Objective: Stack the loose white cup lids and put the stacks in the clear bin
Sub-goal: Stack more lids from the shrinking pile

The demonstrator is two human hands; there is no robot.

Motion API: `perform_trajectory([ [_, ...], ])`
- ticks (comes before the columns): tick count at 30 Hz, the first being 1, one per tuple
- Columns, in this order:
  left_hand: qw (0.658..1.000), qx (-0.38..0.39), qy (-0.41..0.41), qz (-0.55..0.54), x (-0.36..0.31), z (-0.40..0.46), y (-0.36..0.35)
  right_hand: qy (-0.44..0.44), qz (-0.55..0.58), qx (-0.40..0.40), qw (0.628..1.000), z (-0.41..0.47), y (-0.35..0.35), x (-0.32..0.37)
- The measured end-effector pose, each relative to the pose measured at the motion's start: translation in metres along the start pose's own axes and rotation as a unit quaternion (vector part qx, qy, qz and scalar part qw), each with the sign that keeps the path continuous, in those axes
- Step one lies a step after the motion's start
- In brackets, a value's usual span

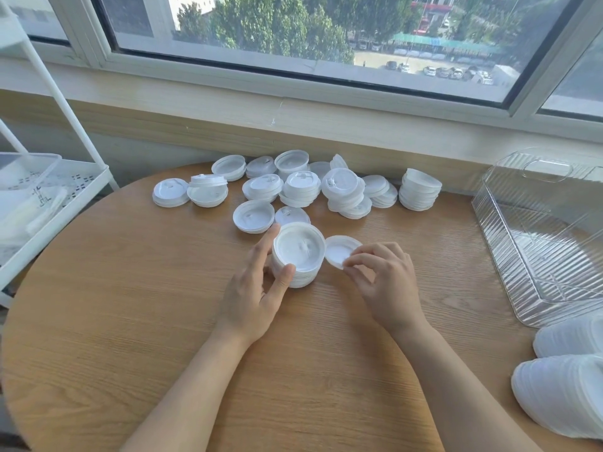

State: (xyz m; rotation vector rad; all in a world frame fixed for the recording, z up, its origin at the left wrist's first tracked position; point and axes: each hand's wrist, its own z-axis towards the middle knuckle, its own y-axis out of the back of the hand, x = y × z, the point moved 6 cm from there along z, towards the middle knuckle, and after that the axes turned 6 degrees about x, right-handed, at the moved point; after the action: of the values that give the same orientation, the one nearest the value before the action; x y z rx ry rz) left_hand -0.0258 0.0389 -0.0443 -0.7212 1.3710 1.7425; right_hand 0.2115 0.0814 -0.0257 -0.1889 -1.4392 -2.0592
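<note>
A short stack of white cup lids [299, 252] stands at the middle of the round wooden table [130, 305]. My left hand [257, 288] grips this stack, thumb on its near rim and fingers along its left side. Just right of the stack, my right hand [381, 278] pinches a single white lid [339, 251] by its near edge, tilted beside the stack. Several more loose lids and small piles [300, 187] lie across the far part of the table. The clear ribbed bin [509, 223] sits at the right with nothing visible inside it.
Two long stacks of lids [561, 386] lie on their sides at the table's right front edge. A white metal rack [49, 197] stands to the left. Beyond the table runs a window sill [293, 125].
</note>
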Motion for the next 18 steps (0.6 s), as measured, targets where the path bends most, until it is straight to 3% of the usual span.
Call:
perform_trajectory([
  [6, 1.0, 0.005, 0.014, -0.015, 0.0, 0.0, 0.0, 0.049, 0.055, -0.102, 0.992, 0.01, 0.037, 0.033],
  [12, 1.0, 0.004, 0.011, -0.023, -0.003, -0.001, 0.002, 0.145, 0.071, -0.07, 0.984, 0.009, 0.03, 0.067],
  [18, 0.999, 0.002, 0.003, -0.036, -0.004, -0.002, 0.002, 0.153, 0.072, -0.025, 0.985, 0.003, 0.014, 0.065],
])
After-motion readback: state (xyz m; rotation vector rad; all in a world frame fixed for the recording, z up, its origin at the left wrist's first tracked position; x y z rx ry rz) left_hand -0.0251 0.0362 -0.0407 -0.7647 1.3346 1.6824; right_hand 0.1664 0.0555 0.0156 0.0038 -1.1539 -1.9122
